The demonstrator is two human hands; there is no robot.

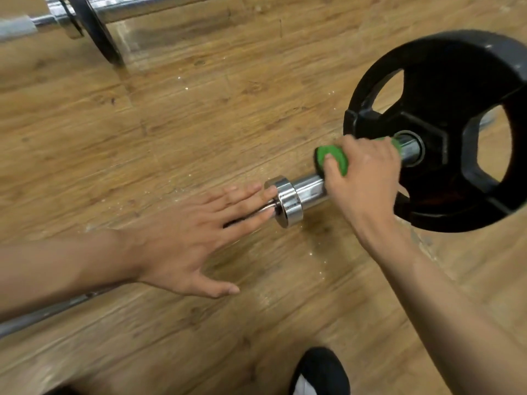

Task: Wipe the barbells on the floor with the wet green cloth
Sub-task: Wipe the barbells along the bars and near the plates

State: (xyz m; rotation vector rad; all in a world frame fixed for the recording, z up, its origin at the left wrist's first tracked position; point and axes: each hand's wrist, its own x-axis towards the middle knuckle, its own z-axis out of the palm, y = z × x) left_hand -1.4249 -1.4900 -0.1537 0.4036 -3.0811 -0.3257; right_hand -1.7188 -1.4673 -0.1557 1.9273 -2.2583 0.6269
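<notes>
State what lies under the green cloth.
The barbell's chrome sleeve runs under the cloth, showing bare on either side. The right hand grips the cloth round it. The stretch beneath cloth and hand is covered.

The floor (199,115) is wood-grain plank, scattered with pale specks (186,88), perhaps dust or chalk. A barbell (309,189) runs across it from lower left to right, standing on its black plate (445,115). A second barbell (128,7) lies at top left on a thin plate (94,27). A black shoe (322,369) stands at the bottom edge.
</notes>
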